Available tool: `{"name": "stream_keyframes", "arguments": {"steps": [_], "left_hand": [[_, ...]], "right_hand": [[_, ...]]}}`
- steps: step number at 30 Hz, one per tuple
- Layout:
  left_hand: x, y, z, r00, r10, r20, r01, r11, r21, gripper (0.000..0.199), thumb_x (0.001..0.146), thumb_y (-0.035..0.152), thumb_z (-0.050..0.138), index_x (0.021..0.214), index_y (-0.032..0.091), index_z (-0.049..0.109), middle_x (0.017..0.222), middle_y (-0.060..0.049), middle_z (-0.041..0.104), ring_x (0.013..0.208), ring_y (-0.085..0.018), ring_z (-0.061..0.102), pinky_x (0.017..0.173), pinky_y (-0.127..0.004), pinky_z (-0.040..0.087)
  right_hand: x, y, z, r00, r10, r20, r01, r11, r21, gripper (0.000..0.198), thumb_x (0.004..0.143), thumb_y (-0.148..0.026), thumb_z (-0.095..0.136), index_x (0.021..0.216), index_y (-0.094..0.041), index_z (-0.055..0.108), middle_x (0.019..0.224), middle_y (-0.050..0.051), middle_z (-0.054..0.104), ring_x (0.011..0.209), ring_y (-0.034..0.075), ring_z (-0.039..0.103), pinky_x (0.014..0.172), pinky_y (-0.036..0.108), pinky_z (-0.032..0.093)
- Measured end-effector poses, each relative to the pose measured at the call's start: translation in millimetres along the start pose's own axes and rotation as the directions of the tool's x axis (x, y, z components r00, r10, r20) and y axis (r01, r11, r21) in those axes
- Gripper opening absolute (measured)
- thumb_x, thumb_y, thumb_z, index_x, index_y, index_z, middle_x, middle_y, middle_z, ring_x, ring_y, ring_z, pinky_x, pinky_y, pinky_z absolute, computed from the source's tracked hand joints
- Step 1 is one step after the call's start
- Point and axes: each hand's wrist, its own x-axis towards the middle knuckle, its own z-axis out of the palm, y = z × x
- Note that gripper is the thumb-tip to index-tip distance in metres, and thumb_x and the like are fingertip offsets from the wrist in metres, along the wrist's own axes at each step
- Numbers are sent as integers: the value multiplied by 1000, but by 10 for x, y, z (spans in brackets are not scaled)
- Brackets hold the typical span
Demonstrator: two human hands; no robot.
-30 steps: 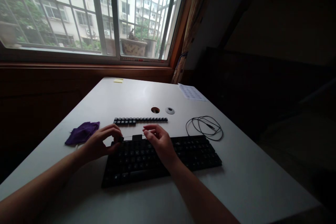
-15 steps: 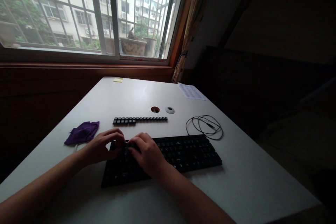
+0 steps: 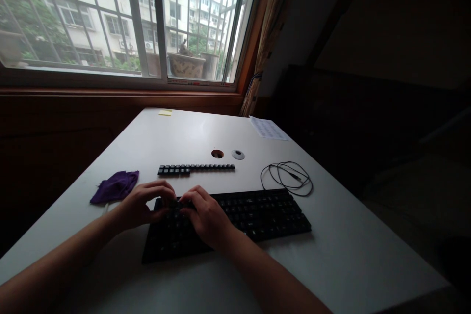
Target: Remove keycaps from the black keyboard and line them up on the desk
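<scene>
A black keyboard (image 3: 265, 216) lies at a slant on the white desk. Over its upper left part, my left hand (image 3: 156, 203) curls with thumb and fingertips drawn together at the keys. From the other side my right hand (image 3: 204, 213) meets it in a similar pinch, the two sets of fingertips nearly touching. Whatever small thing sits between the fingers is too dark and covered to make out. Beyond the keyboard, loose black keycaps (image 3: 196, 167) stand lined up in a long row, with a shorter row in front at the left.
A crumpled purple cloth (image 3: 116, 186) lies left of my hands, a thin pale stick poking from beneath it. The keyboard's coiled cable (image 3: 290, 176) rests at the right. Farther back are a cable hole (image 3: 217, 154), its round cover (image 3: 238, 155), a printed sheet (image 3: 270, 128) and yellow sticky notes (image 3: 165, 112).
Both hands stay over the same spot on the keyboard. The right hand's fingers have shifted very slightly; the keycap rows and the cloth are unchanged.
</scene>
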Motion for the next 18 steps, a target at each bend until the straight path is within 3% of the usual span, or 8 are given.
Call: {"name": "stream_keyframes", "arguments": {"steps": [10, 18], "left_hand": [[26, 79, -16, 997, -70, -40, 64, 988, -139, 16, 85, 12, 63, 101, 14, 63, 97, -10, 64, 84, -18, 64, 73, -28, 54], [-50, -93, -36, 977, -146, -155, 97, 953, -286, 14, 89, 14, 61, 103, 13, 62, 97, -11, 61, 89, -19, 62, 76, -29, 55]], "right_hand": [[45, -17, -36, 997, 57, -46, -50, 990, 131, 17, 86, -11, 65, 97, -22, 60, 99, 2, 59, 94, 16, 59, 86, 30, 50], [-5, -5, -19, 997, 55, -58, -51, 996, 78, 19, 87, -12, 61, 102, -23, 58, 103, 4, 58, 93, 17, 59, 85, 31, 50]]}}
